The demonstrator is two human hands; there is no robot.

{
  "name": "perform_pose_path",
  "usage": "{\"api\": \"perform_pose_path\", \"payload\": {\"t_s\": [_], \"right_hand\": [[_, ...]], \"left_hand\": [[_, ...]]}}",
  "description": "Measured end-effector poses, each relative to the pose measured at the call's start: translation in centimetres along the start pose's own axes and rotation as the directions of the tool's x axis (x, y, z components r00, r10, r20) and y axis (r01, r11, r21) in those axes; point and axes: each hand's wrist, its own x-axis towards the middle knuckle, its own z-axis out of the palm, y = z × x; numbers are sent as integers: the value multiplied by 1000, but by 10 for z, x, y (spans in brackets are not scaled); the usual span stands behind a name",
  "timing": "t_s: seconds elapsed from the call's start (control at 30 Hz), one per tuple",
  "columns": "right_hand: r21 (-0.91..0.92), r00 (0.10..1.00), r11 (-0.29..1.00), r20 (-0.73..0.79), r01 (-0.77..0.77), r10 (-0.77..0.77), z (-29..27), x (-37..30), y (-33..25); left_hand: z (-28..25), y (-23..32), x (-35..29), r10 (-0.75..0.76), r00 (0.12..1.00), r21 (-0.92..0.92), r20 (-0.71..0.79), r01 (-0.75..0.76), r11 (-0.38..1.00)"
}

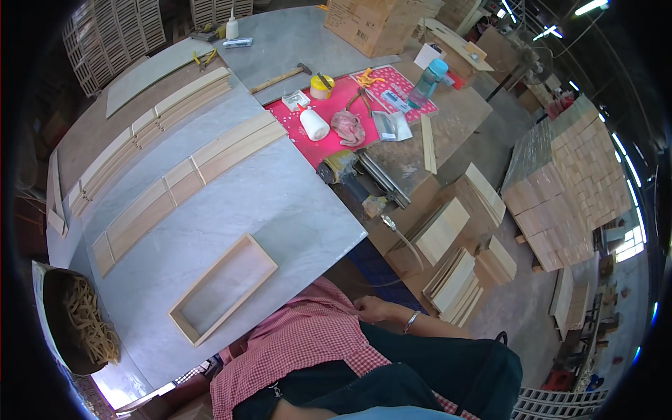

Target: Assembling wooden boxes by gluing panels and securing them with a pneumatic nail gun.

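Observation:
My right hand (pixel 373 309), with a bracelet at its wrist, rests at the edge of the checked red apron (pixel 301 322) over my lap. Its fingers are curled in, and what they hold, if anything, is hidden. Only a bit of bare arm (pixel 301 411) shows at the lower edge; my left hand is out of sight. In front of me a rectangular wooden frame (pixel 236 306) lies flat on the grey tabletop (pixel 301 210), apart from the right hand. Beyond it lies a row of thin wooden boards (pixel 182 183), end to end.
More stacked strips (pixel 143 136) lie farther left. A bin (pixel 52 308) of pale strips stands at the near left. An air nailer (pixel 360 178), a white glue bottle (pixel 313 124), a hammer (pixel 280 77) and a blue bottle (pixel 428 82) lie beyond. Boards (pixel 451 283) are stacked at right.

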Motion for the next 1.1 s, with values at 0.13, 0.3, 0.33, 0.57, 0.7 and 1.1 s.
{"api": "perform_pose_path", "payload": {"t_s": [0.13,0.3,0.33,0.57,0.7,1.1], "right_hand": [[172,982,985,-189,33,0,22,-15,8],[180,849,982,-526,55,49,44,-4,7],[162,788,985,-613,55,56,49,2,5],[-87,735,937,-597,337,-320,40,42,-55],[-233,701,893,-555,385,-447,36,46,-57],[-57,763,997,-647,-45,-3,79,60,59]], "left_hand": [[-11,3,-31,8,977,-72,213,7,997],[-24,8,-67,63,879,-144,474,7,990],[-26,10,-74,74,850,-157,521,10,988],[-40,27,-127,179,559,-252,810,56,966],[-36,61,-146,256,357,-314,898,113,943],[-15,78,-175,321,-331,-269,887,196,943]]}}
